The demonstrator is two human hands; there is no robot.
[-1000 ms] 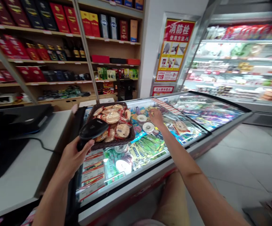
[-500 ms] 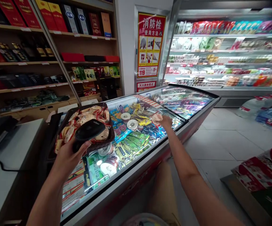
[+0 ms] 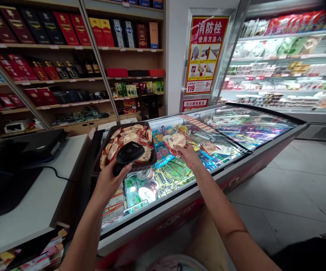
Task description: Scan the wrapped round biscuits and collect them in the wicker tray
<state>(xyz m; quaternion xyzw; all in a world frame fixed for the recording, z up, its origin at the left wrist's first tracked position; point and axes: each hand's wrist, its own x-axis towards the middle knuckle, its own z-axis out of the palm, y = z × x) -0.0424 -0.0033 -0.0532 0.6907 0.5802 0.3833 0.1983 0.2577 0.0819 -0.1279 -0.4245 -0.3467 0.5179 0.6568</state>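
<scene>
My left hand (image 3: 110,178) grips a black handheld barcode scanner (image 3: 131,152) by its handle, in front of a dark tray (image 3: 151,162) heaped with wrapped round pastries (image 3: 131,134). My right hand (image 3: 188,153) holds one clear-and-red wrapped pastry (image 3: 176,140) between thumb and fingers, over the glass lid to the right of the tray. A second wrapped pastry (image 3: 209,147) lies on the glass, right of that hand. The scanner hides part of the tray's contents.
The chest freezer (image 3: 180,205), holding packs of frozen treats, runs away to the right. At left stands a white counter (image 3: 47,199) with a black device (image 3: 24,146) and cable. Shelves of boxes (image 3: 67,28) and a lit refrigerated display (image 3: 287,71) stand behind.
The view has turned left. My right hand has let go of one wrapped pastry on the glass and now holds another, closer to the tray. My left hand still holds the scanner.
</scene>
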